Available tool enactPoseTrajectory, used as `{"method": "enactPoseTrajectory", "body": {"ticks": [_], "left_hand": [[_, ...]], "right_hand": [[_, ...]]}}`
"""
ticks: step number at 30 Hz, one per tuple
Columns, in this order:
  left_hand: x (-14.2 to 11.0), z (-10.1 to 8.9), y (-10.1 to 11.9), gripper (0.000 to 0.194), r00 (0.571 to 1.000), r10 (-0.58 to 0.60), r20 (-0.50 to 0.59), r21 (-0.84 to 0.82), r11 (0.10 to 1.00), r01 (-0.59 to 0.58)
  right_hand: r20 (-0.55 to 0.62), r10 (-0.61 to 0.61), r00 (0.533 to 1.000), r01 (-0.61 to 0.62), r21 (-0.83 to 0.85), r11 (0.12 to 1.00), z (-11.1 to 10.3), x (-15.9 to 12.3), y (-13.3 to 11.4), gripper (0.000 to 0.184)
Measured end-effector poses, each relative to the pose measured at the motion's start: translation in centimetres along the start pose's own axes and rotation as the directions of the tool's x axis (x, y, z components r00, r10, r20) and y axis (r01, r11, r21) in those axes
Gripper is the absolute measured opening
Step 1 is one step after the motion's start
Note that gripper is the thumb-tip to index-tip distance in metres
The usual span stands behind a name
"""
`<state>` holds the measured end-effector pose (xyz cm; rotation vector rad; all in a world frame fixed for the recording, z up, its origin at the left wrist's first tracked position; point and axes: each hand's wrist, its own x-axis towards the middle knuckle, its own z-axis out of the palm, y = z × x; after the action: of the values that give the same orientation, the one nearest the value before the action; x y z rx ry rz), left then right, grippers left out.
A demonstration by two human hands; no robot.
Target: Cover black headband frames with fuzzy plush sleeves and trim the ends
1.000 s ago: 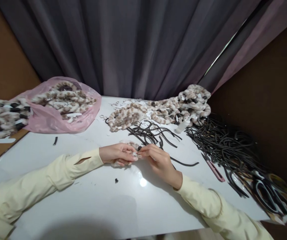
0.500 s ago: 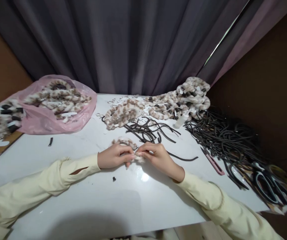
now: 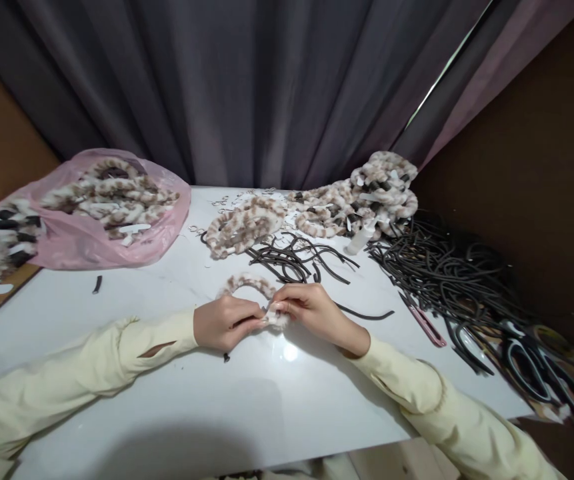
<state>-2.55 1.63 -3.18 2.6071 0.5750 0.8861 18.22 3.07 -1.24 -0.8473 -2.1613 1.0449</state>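
Both hands meet at the middle of the white table (image 3: 177,413) on one furry beige-and-white headband (image 3: 247,283). My left hand (image 3: 224,323) is closed, its fingers pinching the band's fluffy end. My right hand (image 3: 311,310) is closed too and pinches the same end from the right. The band arches up behind my fingers. Just beyond lie several bare dark headbands (image 3: 297,260).
A pink plastic bag (image 3: 91,240) of furry headbands sits at the back left. More furry bands are heaped at the back centre (image 3: 244,227) and back right (image 3: 381,190). A large tangle of dark bands (image 3: 447,280), a pink clip (image 3: 424,323) and scissors (image 3: 541,373) fill the right side.
Both hands kept their pinch on the furry band's end and shifted slightly. More of the band's arch now shows above my fingers. The view tilted a little.
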Motion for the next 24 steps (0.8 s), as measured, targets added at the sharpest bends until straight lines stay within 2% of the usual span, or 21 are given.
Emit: {"method": "enactPoseTrajectory", "body": {"ticks": [7, 13, 15, 20, 22, 24], "left_hand": [[0.04, -0.31, 0.27, 0.016, 0.982, 0.187, 0.035, 0.234, 0.954, -0.190], [-0.10, -0.26, 0.16, 0.015, 0.951, 0.300, 0.080, 0.368, 0.877, -0.308], [-0.18, -0.23, 0.01, 0.016, 0.943, 0.321, 0.093, 0.380, 0.864, -0.332], [-0.24, -0.20, 0.04, 0.020, 0.933, 0.353, 0.073, 0.382, 0.854, -0.353], [-0.10, -0.26, 0.33, 0.019, 0.919, 0.389, 0.066, 0.396, 0.835, -0.382], [0.10, -0.36, 0.64, 0.017, 0.904, 0.421, 0.078, 0.428, 0.805, -0.411]], "right_hand": [[-0.004, 0.016, 1.000, -0.016, 0.004, 1.000, -0.05, -0.07, -0.13, 0.029], [0.001, 0.045, 0.999, -0.045, 0.036, 0.998, 0.09, -0.04, -0.33, 0.026], [-0.017, 0.010, 1.000, -0.010, 0.004, 1.000, 0.20, -0.07, -0.37, 0.023], [-0.109, -0.196, 0.975, 0.181, -0.129, 0.975, 0.55, -0.36, -0.72, 0.017], [-0.115, -0.214, 0.970, 0.198, -0.141, 0.970, 0.71, -0.48, -0.83, 0.017], [-0.108, -0.176, 0.979, 0.163, -0.117, 0.980, 0.83, -0.52, -0.86, 0.016]]}}
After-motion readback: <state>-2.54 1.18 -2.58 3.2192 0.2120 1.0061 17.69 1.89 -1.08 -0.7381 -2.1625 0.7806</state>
